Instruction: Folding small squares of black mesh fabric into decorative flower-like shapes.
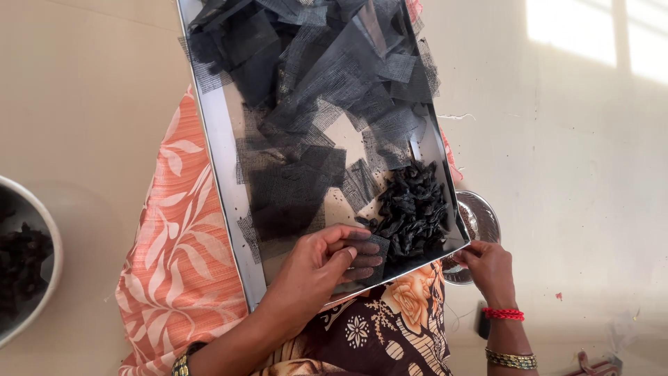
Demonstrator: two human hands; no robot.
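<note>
Black net square (pixel 376 247) under left hand (pixel 320 268)

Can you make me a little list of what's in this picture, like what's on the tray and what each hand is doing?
tray: a metal tray resting on the person's lap
on tray: many black net squares and a pile of small dark pieces
left hand: the left hand pinches one net square
right hand: the right hand touches the tray's corner
nearby: a small steel bowl and a big bowl on the floor

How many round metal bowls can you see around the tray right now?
2. One bowl sits at the far left edge holding dark pieces; another bowl is partly hidden under the tray's lower right corner. Others may be hidden.
</note>
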